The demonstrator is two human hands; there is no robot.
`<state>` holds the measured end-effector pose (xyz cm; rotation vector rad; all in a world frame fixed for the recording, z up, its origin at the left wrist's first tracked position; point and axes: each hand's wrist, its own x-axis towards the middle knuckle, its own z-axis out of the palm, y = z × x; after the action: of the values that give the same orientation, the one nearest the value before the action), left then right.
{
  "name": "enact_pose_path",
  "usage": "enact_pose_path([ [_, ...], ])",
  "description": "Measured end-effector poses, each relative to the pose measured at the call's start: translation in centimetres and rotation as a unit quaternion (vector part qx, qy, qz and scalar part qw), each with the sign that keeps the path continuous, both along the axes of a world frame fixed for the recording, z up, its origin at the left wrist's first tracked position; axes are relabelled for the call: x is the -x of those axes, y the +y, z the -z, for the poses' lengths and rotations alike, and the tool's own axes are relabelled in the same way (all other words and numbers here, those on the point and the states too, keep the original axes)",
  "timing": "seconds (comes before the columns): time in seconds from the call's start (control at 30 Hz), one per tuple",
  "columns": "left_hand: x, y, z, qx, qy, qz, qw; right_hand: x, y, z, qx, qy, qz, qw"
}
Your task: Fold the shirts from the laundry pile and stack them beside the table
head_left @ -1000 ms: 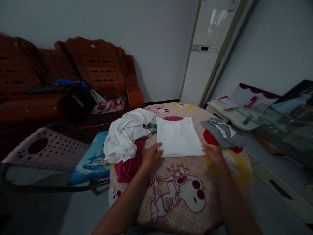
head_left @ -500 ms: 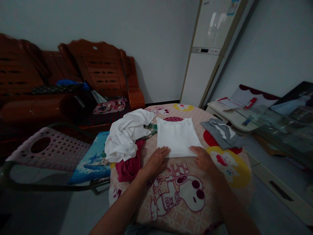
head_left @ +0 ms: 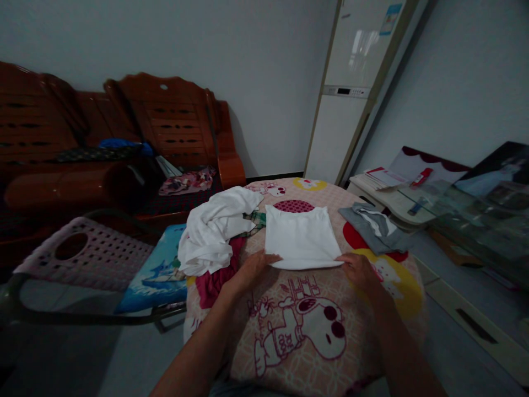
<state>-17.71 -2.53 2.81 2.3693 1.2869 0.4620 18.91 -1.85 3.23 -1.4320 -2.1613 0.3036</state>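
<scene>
Evenly outstretched, both hands (head_left: 250, 271) pinched closed on opposite near corners of the flat white garment (head_left: 302, 234).

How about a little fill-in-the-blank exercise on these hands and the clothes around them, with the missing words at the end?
1. The left hand and right hand grip the near corners of the folded garment, whose colour is ____.
2. The crumpled cloth lies to the ____ of the folded garment.
3. The grey clothing lies to its ____.

Missing words: white; left; right.
</scene>
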Motion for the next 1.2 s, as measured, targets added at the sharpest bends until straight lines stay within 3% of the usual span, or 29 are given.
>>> enact_pose_path([
  [0.17,0.4,-3.3,-5.0,0.092,0.003,0.097,0.991,-0.8,-2.5,-3.6,0.145,0.046,-0.001,0.988],
  [0.27,0.2,-3.9,-6.4,0.141,-0.022,0.114,0.983,-1.2,-3.1,-4.2,0.199,0.117,-0.03,0.972],
  [0.33,0.2,-3.3,-6.7,0.159,-0.061,0.105,0.98,-1.3,-3.0,-4.2,0.201,0.179,-0.01,0.963],
  [0.53,1.0,0.7,-6.8,0.117,-0.174,-0.003,0.978,0.6,0.3,-4.6,0.117,0.345,0.101,0.926],
  [0.7,1.5,1.9,-6.2,0.121,-0.247,-0.045,0.96,1.6,2.5,-4.4,0.116,0.465,0.092,0.873],
  [0.8,1.4,1.9,-5.6,0.13,-0.254,-0.047,0.957,1.5,2.7,-3.6,0.095,0.456,0.099,0.879],
  [0.93,0.7,3.3,-5.6,0.063,-0.247,-0.102,0.962,2.0,4.2,-3.2,0.043,0.442,0.135,0.886],
  [1.07,-0.3,6.0,-5.4,0.006,-0.213,-0.209,0.955,3.0,7.3,-3.8,0.025,0.429,0.158,0.889],
  [1.2,-1.4,7.6,-3.4,0.026,-0.169,-0.315,0.934,3.3,8.9,-3.1,0.074,0.402,0.177,0.896],
])
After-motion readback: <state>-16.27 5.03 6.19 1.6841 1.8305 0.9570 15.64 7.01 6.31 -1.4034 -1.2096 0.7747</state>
